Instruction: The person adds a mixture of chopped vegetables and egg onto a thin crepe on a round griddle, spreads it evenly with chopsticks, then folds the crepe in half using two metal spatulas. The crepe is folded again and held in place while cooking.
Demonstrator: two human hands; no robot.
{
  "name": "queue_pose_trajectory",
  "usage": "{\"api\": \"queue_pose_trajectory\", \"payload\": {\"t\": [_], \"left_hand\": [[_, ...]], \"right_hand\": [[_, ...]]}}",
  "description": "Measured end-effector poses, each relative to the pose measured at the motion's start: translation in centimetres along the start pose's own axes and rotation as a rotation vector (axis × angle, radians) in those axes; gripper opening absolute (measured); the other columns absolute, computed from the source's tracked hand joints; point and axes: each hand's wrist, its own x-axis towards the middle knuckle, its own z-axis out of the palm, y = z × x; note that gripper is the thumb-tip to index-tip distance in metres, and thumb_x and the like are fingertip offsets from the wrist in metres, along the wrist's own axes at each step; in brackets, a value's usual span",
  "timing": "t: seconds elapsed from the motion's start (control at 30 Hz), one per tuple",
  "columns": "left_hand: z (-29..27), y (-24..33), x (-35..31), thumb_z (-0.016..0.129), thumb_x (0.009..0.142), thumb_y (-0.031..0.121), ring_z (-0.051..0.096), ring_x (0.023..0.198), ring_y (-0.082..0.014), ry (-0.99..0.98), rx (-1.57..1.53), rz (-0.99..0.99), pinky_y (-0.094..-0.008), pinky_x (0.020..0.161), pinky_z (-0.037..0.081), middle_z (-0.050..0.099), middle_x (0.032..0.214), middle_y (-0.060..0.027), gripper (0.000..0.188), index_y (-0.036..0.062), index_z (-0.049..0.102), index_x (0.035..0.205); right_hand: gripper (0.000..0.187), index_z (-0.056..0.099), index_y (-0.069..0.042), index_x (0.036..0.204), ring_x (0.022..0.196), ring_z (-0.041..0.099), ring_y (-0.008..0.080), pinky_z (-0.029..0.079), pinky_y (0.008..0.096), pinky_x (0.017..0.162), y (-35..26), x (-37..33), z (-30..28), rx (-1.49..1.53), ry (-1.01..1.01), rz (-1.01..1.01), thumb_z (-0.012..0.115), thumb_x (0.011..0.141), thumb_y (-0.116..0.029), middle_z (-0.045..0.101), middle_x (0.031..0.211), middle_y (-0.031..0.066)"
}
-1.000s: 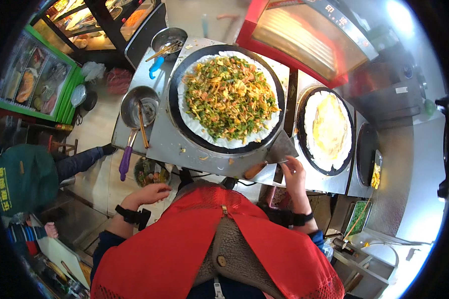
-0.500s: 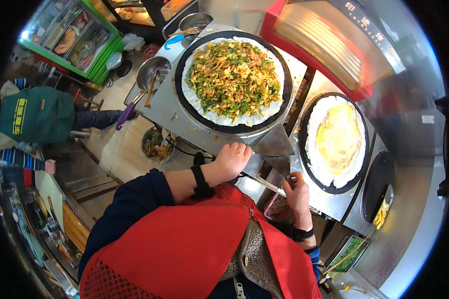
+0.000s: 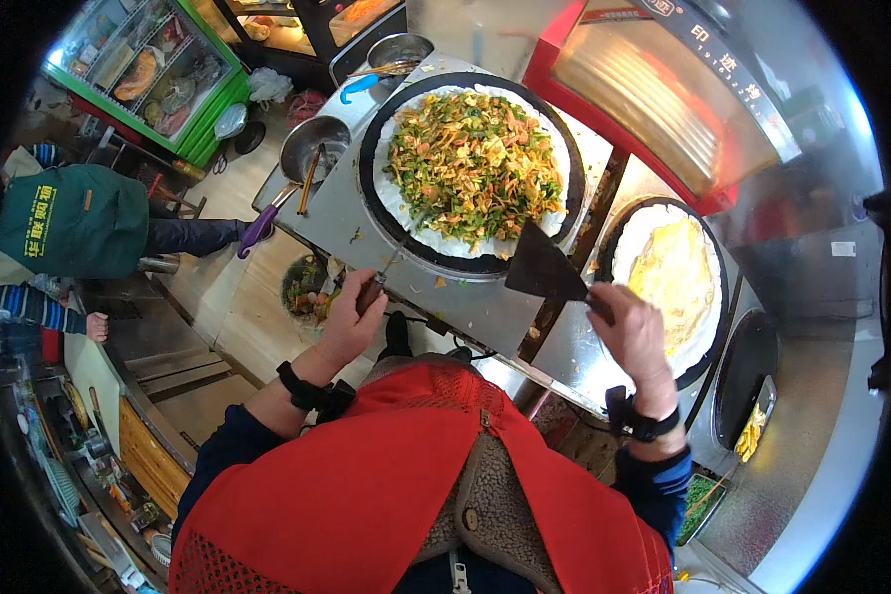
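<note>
My left hand (image 3: pixel 351 322) is closed around the wooden handle of a thin metal tool (image 3: pixel 370 294). Its narrow metal end points toward the large round griddle (image 3: pixel 371 203); its exact kind I cannot make out. In my right hand (image 3: pixel 632 332) is the handle of a dark triangular scraper (image 3: pixel 546 267), the blade reaching over the griddle's near right rim. On that griddle lies a thin white flatbread (image 3: pixel 406 220), its middle heaped with a chopped filling (image 3: pixel 475 168) of greens and yellow and orange bits. Right of my right hand, an egg-topped flatbread (image 3: pixel 678 277) covers a second griddle (image 3: pixel 612 238).
A red-framed glass case (image 3: pixel 653 99) stands behind the griddles. Two metal pans (image 3: pixel 312 148) are at the counter's left. A dark third griddle (image 3: pixel 747 371) holds a tray of yellow strips (image 3: pixel 757 421). At far left is a person in a green apron (image 3: pixel 79 223).
My hands have moved apart, the left leftward and the right upward. The scraper, earlier beside my left hand, is now in my right, its blade higher. A wooden handle now shows in my left.
</note>
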Motion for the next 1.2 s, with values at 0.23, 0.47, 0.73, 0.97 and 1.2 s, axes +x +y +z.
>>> {"api": "queue_pose_trajectory", "payload": {"t": [0.23, 0.47, 0.73, 0.97, 1.2], "left_hand": [[-1.7, -1.7, -0.3, 0.055, 0.09, 0.008, 0.05, 0.083, -0.0095, 0.019, -0.149, -0.117, -0.0232, 0.074, 0.043, 0.053, 0.095, -0.0045, 0.031, -0.0007, 0.044, 0.117], [-4.1, -3.6, -0.8, 0.056, 0.089, 0.008, 0.048, 0.079, -0.0066, 0.016, -0.175, -0.132, -0.0203, 0.069, 0.041, 0.052, 0.09, -0.0014, 0.03, -0.0008, 0.044, 0.116], [-4.4, -2.5, 0.9, 0.058, 0.086, 0.007, 0.053, 0.076, -0.0146, -0.165, 0.018, 0.043, -0.0271, 0.07, 0.045, 0.055, 0.09, -0.0069, 0.032, -0.0006, 0.046, 0.116], [2.7, 1.5, 4.3, 0.054, 0.087, 0.011, 0.058, 0.093, -0.0374, -0.648, 0.244, 0.309, -0.0391, 0.075, 0.048, 0.057, 0.107, -0.0191, 0.035, 0.0036, 0.046, 0.12], [10.0, 2.6, 4.6, 0.055, 0.075, 0.0, 0.057, 0.076, -0.0285, -0.634, 0.551, 0.768, -0.0356, 0.063, 0.049, 0.05, 0.085, -0.0105, 0.039, 0.008, 0.056, 0.113]], "right_hand": [[0.013, 0.065, -0.018, 0.066, 0.064, 0.06, 0.0186, 0.039, 0.0339, 0.067, -5.1, 12.8, -1.2, -0.636, -0.247, -0.599, 0.057, 0.074, -0.012, 0.057, 0.059, 0.0002], [0.012, 0.066, -0.018, 0.063, 0.066, 0.063, 0.0172, 0.041, 0.0335, 0.071, -8.2, 18.6, -0.5, -0.878, -0.101, -0.631, 0.06, 0.073, -0.013, 0.063, 0.062, -0.0006], [0.021, 0.068, -0.009, 0.096, 0.072, 0.059, 0.0279, 0.047, 0.0373, 0.066, -1.3, 6.7, -4.3, -0.245, 0.208, -0.06, 0.066, 0.075, -0.011, 0.059, 0.073, 0.0101], [0.028, 0.065, -0.006, 0.103, 0.083, 0.065, 0.0266, 0.052, 0.0329, 0.073, 0.5, -10.2, 9.5, 0.479, 0.099, 0.606, 0.07, 0.076, -0.012, 0.066, 0.093, 0.0127], [0.024, 0.063, -0.004, 0.098, 0.081, 0.059, 0.0317, 0.049, 0.0383, 0.071, 1.3, -11.7, 12.7, 0.228, 0.37, 0.4, 0.069, 0.076, -0.013, 0.059, 0.089, 0.0135]]}}
